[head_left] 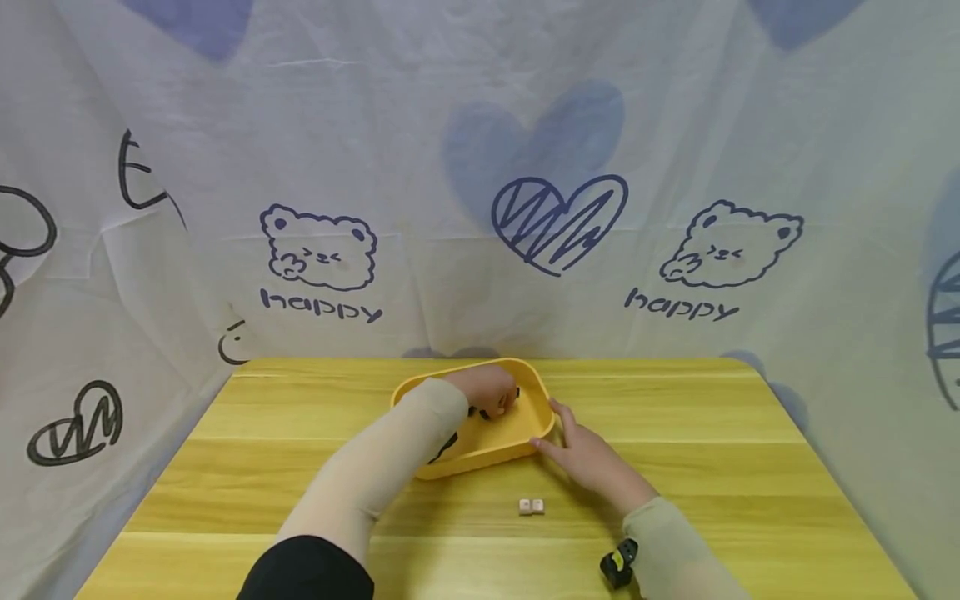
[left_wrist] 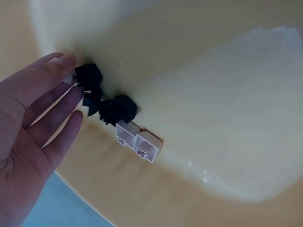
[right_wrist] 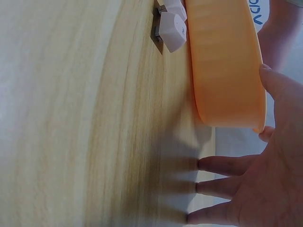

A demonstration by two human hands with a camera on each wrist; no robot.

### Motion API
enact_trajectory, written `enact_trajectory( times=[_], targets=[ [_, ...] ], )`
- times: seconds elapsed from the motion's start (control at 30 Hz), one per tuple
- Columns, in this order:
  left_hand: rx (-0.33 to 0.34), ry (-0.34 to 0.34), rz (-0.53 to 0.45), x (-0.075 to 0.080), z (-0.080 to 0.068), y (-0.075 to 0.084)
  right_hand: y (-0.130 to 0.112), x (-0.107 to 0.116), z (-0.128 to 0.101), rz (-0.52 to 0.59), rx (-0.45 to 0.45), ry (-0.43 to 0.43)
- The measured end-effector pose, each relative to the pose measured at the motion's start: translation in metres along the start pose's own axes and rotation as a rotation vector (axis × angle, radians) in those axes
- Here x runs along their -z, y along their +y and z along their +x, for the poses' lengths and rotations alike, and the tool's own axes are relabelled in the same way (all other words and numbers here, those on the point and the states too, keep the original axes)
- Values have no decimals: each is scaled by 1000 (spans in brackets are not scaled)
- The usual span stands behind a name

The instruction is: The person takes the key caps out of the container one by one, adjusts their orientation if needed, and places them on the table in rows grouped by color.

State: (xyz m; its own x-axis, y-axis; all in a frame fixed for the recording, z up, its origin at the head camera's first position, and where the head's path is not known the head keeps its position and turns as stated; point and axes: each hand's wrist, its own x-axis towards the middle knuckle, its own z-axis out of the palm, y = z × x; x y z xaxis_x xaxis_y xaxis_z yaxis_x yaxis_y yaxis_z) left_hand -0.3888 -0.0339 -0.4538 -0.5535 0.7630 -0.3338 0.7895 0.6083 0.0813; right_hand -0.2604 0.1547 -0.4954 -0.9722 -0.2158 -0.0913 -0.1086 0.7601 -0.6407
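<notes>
Two white keycaps [head_left: 531, 507] lie on the table [head_left: 712, 433] beside the yellow tray [head_left: 525, 450]; inside it, several more await the left hand [head_left: 491, 392], its grip pinching a black keycap [left_wrist: 88, 73], while the right hand [head_left: 592, 458] steadies the tray's rim, grip open.

Setup is a light wooden worktop [head_left: 750, 433] with yellowish grain and rounded far corners, boxed in by a pale printed cloth backdrop [head_left: 480, 100] on three sides. The cloth shows little bear doodles [head_left: 318, 247] with "happy" under them at 10 and 2 o'clock, and a scribbled navy heart [head_left: 558, 218] at 12. Lighting is soft and even, with faint creases in the fabric.
</notes>
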Motion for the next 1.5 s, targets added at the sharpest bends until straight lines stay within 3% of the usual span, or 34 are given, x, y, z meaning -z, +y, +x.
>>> enact_trajectory(
  times=[0.37, 0.6, 0.77, 0.87, 1.07, 1.27, 1.5],
  targets=[
    [31, 30, -1, 13, -19, 16, -1, 1, 0, -8, 13, 3],
    [-53, 109, -58, 19, -35, 20, -3, 2, 0, 9, 16, 1],
    [-114, 232, -37, 19, -51, 27, -3, 3, 0, 17, 0, -3],
    [-111, 345, -24, 16, -62, 33, -3, 3, 0, 20, -9, -8],
    [-90, 509, -114, 5, -78, 43, -3, 2, 1, 17, -8, -9],
    [-52, 571, -236, -1, -88, 52, -4, 4, 0, 11, -2, -6],
    [-4, 567, -333, -18, -100, 69, -4, 3, 1, 10, 6, -9]
  ],
)
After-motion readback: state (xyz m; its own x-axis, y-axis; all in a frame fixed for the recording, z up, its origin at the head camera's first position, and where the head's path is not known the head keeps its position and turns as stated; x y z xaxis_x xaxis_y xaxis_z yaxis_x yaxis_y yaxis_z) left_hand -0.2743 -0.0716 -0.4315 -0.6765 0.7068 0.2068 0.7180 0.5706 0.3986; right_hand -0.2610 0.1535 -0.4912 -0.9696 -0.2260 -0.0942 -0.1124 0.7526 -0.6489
